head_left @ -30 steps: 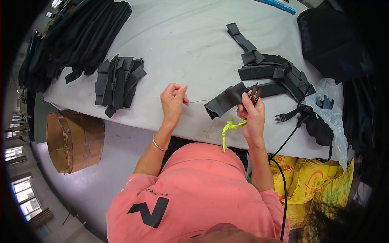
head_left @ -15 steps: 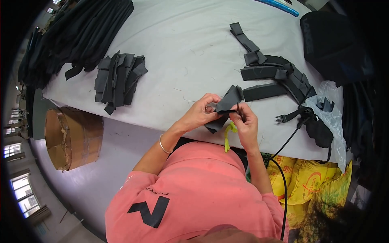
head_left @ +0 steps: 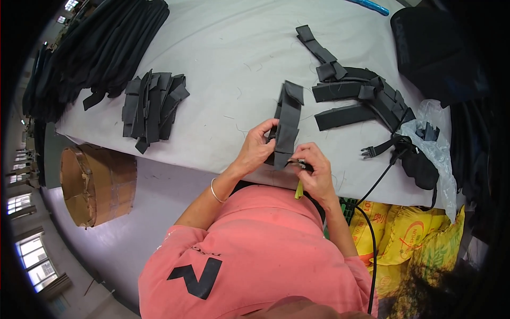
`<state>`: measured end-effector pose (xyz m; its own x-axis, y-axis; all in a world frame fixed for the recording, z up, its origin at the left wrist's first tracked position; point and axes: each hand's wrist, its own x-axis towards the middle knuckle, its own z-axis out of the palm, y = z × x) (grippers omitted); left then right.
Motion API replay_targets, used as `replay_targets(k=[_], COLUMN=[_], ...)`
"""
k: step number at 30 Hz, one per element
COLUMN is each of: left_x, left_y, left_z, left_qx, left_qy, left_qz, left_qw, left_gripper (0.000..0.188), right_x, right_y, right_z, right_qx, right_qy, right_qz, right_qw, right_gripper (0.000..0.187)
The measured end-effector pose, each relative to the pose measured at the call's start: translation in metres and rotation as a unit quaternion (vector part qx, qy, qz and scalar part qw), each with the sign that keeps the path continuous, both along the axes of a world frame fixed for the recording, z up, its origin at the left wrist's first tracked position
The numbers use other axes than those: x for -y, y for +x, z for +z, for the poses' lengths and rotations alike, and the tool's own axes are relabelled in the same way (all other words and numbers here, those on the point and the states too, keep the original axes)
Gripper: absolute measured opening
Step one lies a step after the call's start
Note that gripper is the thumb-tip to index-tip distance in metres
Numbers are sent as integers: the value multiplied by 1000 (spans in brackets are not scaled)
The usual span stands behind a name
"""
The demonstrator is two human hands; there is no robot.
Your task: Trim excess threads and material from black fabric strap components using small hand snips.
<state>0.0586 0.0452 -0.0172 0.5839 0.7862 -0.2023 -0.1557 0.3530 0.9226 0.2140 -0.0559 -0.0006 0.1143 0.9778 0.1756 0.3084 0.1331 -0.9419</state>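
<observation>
Over the near edge of the table, my left hand is closed on a dark grey fabric strip with folded, layered sections. The strip stands up lengthwise, its far end raised away from me. Close to its lower end, my right hand is closed around small dark thread snips, mostly hidden by the fingers. A yellow ribbon hangs below that hand. To the right lies a loose group of similar dark strips, and a stacked bunch of strips rests on the left.
A pale cloth covers the table, with loose thread bits on it. Long black fabric pieces are heaped far left. A black bag, clear plastic bag and buckled strap are at right. A cardboard box and yellow sacks stand below.
The strip has gone from folded between both hands to stretched upright in my left hand. My right hand has turned and shifted slightly down, beside the strip's lower end.
</observation>
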Motion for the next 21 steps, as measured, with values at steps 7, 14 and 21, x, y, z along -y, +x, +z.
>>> replay_targets(k=[7, 14, 21], left_x=[0, 4, -1], left_y=[3, 2, -2], left_z=[-5, 6, 7], left_qx=[-99, -182, 80], left_qy=[216, 327, -97], left_qz=[39, 47, 28], left_qw=[971, 926, 992], left_gripper=[36, 33, 30], right_x=[-7, -29, -17], right_y=[4, -11, -15], right_z=[3, 29, 16], right_qx=[-185, -99, -79], right_qy=[-59, -57, -15], right_qz=[-61, -78, -83], right_qw=[979, 990, 993], right_gripper=[15, 24, 21])
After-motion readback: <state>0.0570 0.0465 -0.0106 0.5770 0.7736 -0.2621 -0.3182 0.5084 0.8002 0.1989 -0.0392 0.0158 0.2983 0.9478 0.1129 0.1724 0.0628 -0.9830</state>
